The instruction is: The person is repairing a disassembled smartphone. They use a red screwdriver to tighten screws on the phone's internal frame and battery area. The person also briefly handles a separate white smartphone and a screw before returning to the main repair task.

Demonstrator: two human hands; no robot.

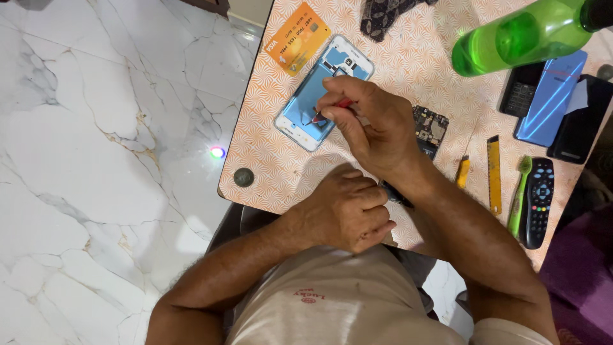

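1. Near the table's (268, 172) left edge lies an opened phone (319, 96), back cover off, blue inside, just beside an orange card (297, 38).
2. Right hand (370, 124) pinched shut on a thin red-handled tool (329, 112), tip touching the phone's lower part; best kept upright, pressed lightly.
3. Left hand (348, 211) curled loosely at the near edge, holding nothing visible, apart from the phone; better placed steadying it.
4. Loose circuit board (429, 128) just right; keep clear.

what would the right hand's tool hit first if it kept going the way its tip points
Most likely the opened phone: the right hand holds a red-handled tool with its tip aimed down-left at the blue inner panel. Whether they touch is unclear.
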